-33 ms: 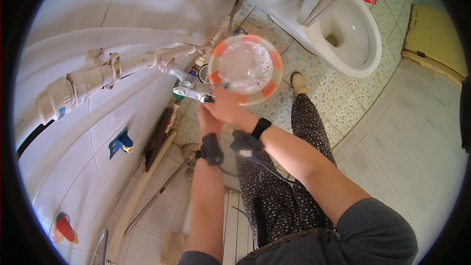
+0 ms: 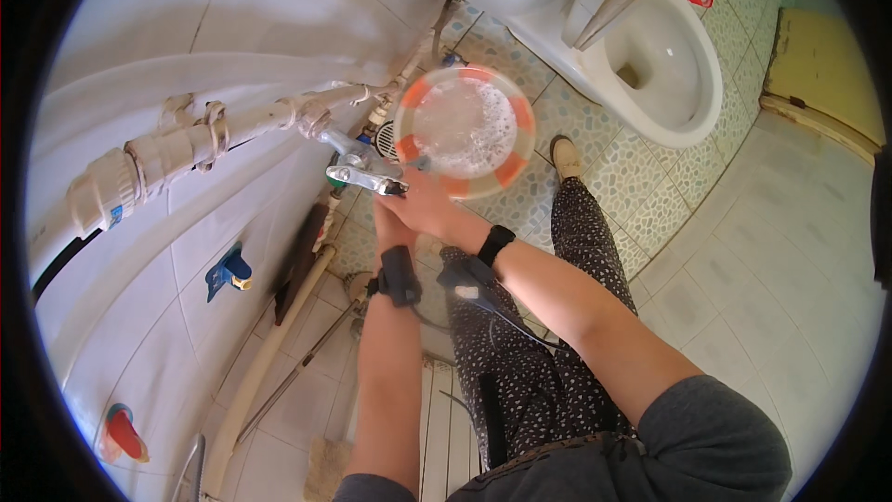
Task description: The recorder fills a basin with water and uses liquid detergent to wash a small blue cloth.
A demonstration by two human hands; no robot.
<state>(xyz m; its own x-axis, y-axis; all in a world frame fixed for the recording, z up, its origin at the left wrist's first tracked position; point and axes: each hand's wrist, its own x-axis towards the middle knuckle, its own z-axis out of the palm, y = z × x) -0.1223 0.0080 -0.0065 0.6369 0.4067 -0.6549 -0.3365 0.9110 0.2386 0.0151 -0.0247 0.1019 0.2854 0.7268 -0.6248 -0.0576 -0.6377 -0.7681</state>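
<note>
A metal tap [image 2: 358, 167] juts from a white wall pipe [image 2: 186, 144]. Just below its spout my right hand [image 2: 432, 209] lies palm down, fingertips at the spout's end and beside the rim of a round bucket [image 2: 506, 172]. The bucket has an orange and white rim, holds foamy water, and stands on the floor under the tap. My left hand [image 2: 386, 223] comes up beneath the right one and is mostly hidden by it. Whether either hand grips anything cannot be seen. Both wrists wear black bands.
A white toilet [image 2: 669, 65] stands at the upper right on a pebble-patterned floor [image 2: 641, 195]. White tiled wall [image 2: 167, 316] fills the left, with a blue fitting [image 2: 229, 271] on it and a pale hose [image 2: 269, 353] along its base. My patterned trouser leg [image 2: 520, 363] and shoe [image 2: 564, 156] are beside the bucket.
</note>
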